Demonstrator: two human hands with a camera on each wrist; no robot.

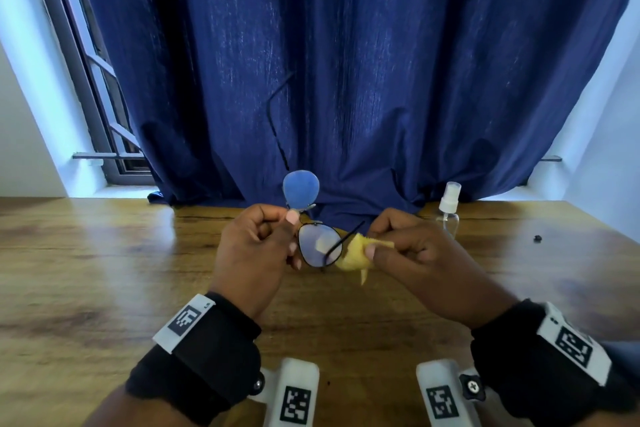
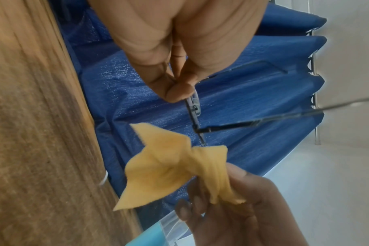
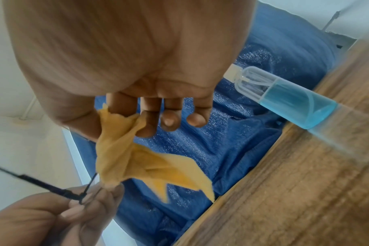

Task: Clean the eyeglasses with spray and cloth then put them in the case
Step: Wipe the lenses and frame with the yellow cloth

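— Eyeglasses [image 1: 313, 229] are held up above the middle of the wooden table [image 1: 104, 253], near its far edge. How far along is this?

— Mid-wipe, I'd judge. The left hand [image 1: 256, 253] pinches the frame at the bridge, fingers curled; the right hand [image 1: 412, 250] pinches a bunched yellow cloth [image 1: 353, 255] against the rim of the near lens.

— And the spray?

— The spray bottle [image 1: 449, 210] stands by the far edge, right of the hands, blue liquid inside. Spraying looks done, though I can't confirm it. No case is in view; stowing remains.

— Any labels?

— No readable writing; the bottle is plain. Only black-and-white coded markers on the wristbands [image 1: 188, 322].
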